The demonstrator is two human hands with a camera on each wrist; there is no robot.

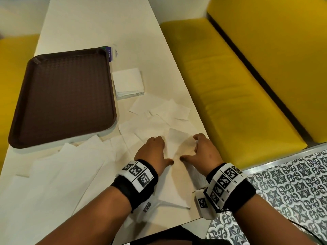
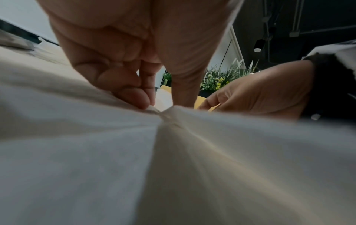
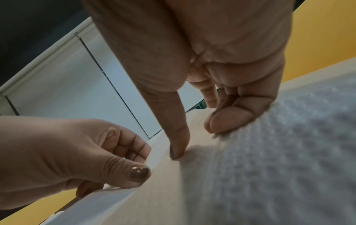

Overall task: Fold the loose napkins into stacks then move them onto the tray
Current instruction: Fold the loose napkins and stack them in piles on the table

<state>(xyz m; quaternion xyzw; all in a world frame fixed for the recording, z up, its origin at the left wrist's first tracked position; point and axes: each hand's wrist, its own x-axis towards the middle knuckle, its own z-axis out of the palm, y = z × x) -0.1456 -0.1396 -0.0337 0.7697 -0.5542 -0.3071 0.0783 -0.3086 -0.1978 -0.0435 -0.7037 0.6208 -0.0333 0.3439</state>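
A white napkin lies near the table's right front edge between my two hands. My left hand pinches its left side, fingers curled at the edge and thumb on top. My right hand holds the right side, the thumb pressing down on the paper and the fingers curled at the edge. The brown tray sits bare at the left. A folded napkin stack lies beside its right rim. Loose napkins are spread over the table.
More unfolded napkins cover the table's near left. A small purple-and-white packet lies behind the tray's far corner. A yellow bench runs close along the table's right edge, with patterned floor at the lower right.
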